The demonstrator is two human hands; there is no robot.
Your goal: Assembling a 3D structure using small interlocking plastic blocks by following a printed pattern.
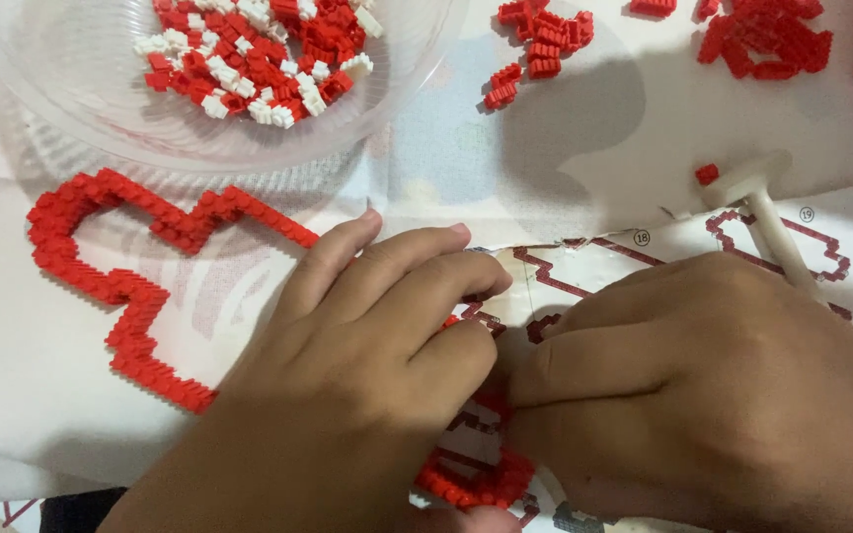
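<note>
Seen from above: a worktop (12, 375) under a pale cloth or sheet, faintly patterned, filling the whole view; nothing of the room beyond it visible. Soft shadows from both hands across the pale surface.

Left hand (348, 385) low in the middle, fingers curled and bunched, fingertips pressed down onto the red brick outline (130, 286), a chain of tiny red bricks forming a stepped, open contour. Grip of the left hand nearly closed, thumb and forefinger pinched together at the spot where the chain passes under the hand; whatever sits between the tips hidden. Long part of the outline stretched out to the left, flat on the worktop, another bit peeking out below the hands near the bottom edge.

Right hand (703, 395) just beside the left, touching it, fingers folded inward, thumb stretched towards the left fingertips. Grip closed tight around the same joint of the chain; the held piece itself out of sight.

Under both hands an instruction sheet (644, 252) with red stepped drawings, lying flat. Resting on that sheet, past the right knuckles, a white plastic tool (767, 212) with a thin stem, and a single red brick (707, 174) near its head.

At top left a clear bowl (81, 109) with loose red and white bricks inside. At top right, loose red brick clusters (545, 39) scattered on the worktop, well apart from the hands.
</note>
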